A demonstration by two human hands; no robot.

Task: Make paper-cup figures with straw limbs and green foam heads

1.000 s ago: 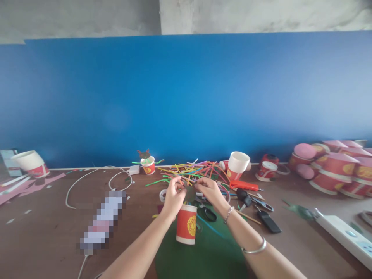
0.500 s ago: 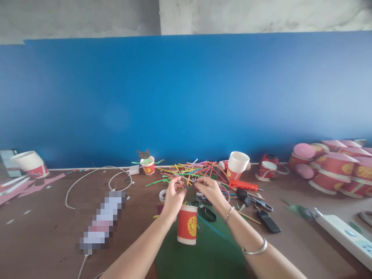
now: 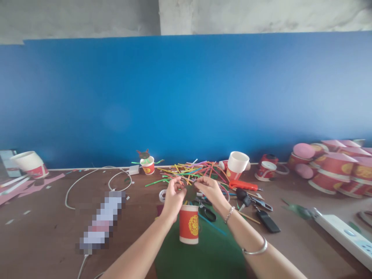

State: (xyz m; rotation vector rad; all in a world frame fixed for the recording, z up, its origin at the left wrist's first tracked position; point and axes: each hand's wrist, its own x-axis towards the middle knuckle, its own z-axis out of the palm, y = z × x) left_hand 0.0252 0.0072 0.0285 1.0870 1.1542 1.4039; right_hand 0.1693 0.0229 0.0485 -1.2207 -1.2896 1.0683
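Note:
Between my two hands is a dark green disc [image 3: 191, 192], just above the rim of a red paper cup [image 3: 188, 225] with a yellow round emblem. My left hand [image 3: 174, 197] pinches the disc's left edge, with small orange-red bits showing at the fingertips. The right edge is pinched by my right hand [image 3: 209, 190], whose wrist carries a chain bracelet. Whether the cup hangs from the disc or stands on the green sheet [image 3: 203, 259] below, I cannot tell. Thin coloured strips show between disc and cup.
A heap of coloured pipe cleaners [image 3: 200, 167] lies behind my hands. A small cup figure [image 3: 148, 166] stands at the back left. To the right are a white cup [image 3: 238, 161], an orange-handled tool [image 3: 244, 185], keys [image 3: 243, 197] and a power strip [image 3: 345, 236].
The red cup has shifted slightly right and straightened, with its emblem turned a little. Both hands keep their hold on the disc in nearly the same place.

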